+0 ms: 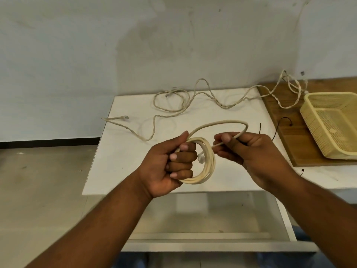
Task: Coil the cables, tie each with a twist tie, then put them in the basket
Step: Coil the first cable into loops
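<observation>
My left hand point(173, 161) is closed around a coil of cream cable point(208, 167) held above the white table's front edge. From the coil a last free loop point(222, 122) arcs up and right. My right hand point(249, 149) pinches the end of that loop between thumb and fingers, right beside the coil. A white plug shows at the coil's inner side. A second, thinner twisted cable point(185, 105) sprawls uncoiled over the back of the table. Thin dark twist ties point(278, 126) lie to the right. The yellow mesh basket point(316, 120) stands at the far right, nothing in it.
The white table point(123, 155) stands against a pale wall; a wooden board point(293, 140) under the basket covers its right part. The twisted cable runs on up the wall at the right. Below the front edge is an open white drawer point(202, 236). Grey floor lies left.
</observation>
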